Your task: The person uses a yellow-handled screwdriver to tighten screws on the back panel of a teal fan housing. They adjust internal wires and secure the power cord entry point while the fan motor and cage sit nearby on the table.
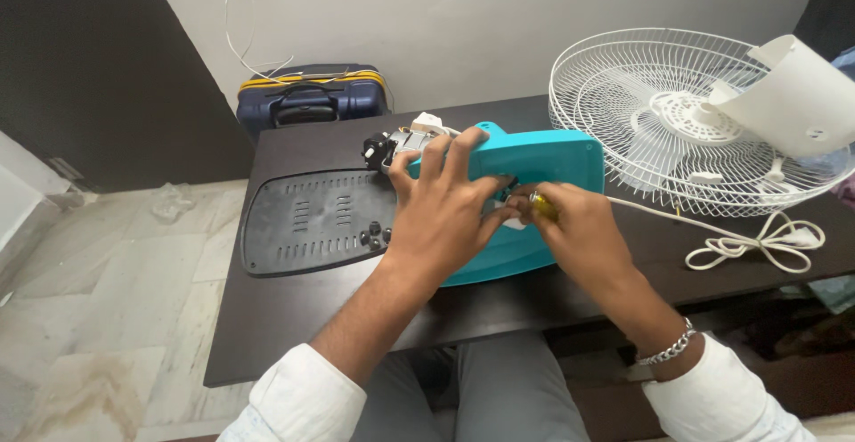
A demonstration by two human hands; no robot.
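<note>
The left hand (443, 203) lay spread on the teal housing (534, 161) at the table's (294, 304) middle, pressing it down. The right hand (570, 228) gripped a yellow-handled screwdriver (541, 204) at the housing's centre. The tip could have slipped into the left fingers close by, or the motor (396, 145) end could have shifted against the black plate (312, 219).

Lower left: bare dark desk (294, 317) surface, open for passing.
Centre left: black vented plastic panel (312, 221) lies flat.
Upper right: white wire fan guard (659, 121) blocks.
Right edge: coiled white power cord (757, 244) lies across desk.
</note>
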